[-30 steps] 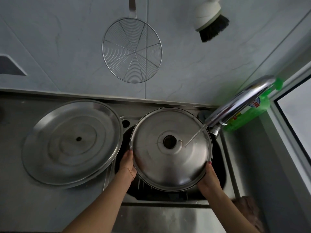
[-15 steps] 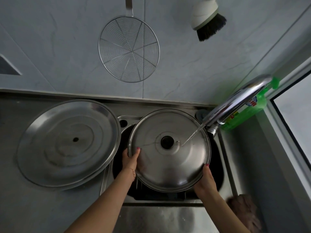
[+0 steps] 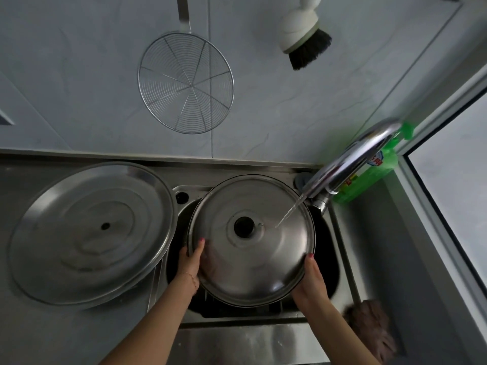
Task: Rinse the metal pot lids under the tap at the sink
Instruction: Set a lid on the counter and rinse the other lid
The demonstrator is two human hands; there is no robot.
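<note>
A round metal pot lid (image 3: 258, 262) with a dark hole at its centre is held tilted over the sink (image 3: 332, 262). My left hand (image 3: 190, 265) grips its left rim, thumb on the top face. My right hand (image 3: 311, 281) holds the lower right rim. A thin stream of water runs from the chrome tap (image 3: 347, 164) onto the lid just right of the centre hole. A second, larger metal lid (image 3: 89, 233) lies flat on the counter to the left, its edge overhanging the sink.
A wire skimmer (image 3: 185, 83) and a white brush with black bristles (image 3: 303, 35) hang on the tiled wall. A green detergent bottle (image 3: 369, 175) stands behind the tap. A brownish cloth (image 3: 371, 327) lies at the sink's front right corner. A window frame runs along the right.
My left thumb has come up over the lid's rim onto its top face. The lid has tilted and turned slightly in my hands; water still falls right of the centre hole.
</note>
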